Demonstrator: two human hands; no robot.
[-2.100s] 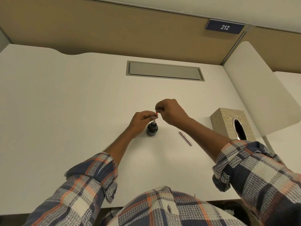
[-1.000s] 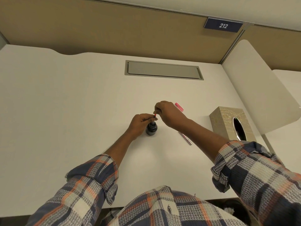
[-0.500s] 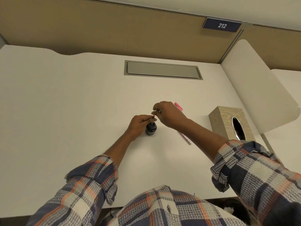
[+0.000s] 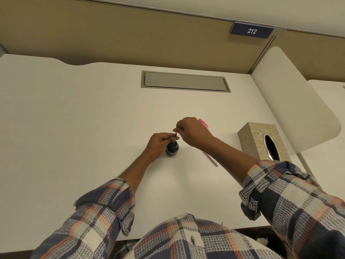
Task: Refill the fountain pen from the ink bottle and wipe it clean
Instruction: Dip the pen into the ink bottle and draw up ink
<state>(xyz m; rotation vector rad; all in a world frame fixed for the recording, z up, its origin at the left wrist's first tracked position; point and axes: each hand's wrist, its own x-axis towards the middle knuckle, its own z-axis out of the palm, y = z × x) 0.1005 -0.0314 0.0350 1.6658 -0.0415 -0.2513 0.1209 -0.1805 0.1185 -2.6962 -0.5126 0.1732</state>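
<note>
A small dark ink bottle [image 4: 172,148] stands open on the white desk [image 4: 74,128]. A thin pen part with a red top end [image 4: 175,134] stands upright in the bottle's mouth. My left hand [image 4: 158,144] is beside the bottle, its fingertips pinching the pen part just above the mouth. My right hand [image 4: 190,132] is above and to the right, its fingertips closed on the red end. The nib is hidden inside the bottle. A slim pinkish-silver pen piece [image 4: 211,158] lies on the desk under my right forearm. A pink piece [image 4: 203,122] shows behind my right hand.
A beige tissue box [image 4: 261,141] with an oval opening stands at the right. A grey cable flap [image 4: 184,82] is set into the desk at the back. A white rounded divider [image 4: 291,101] rises on the right, and a tan partition runs along the back.
My right hand has shifted slightly down and left on the red end, uncovering the pink piece behind it. My left hand and the bottle have stayed in place.
</note>
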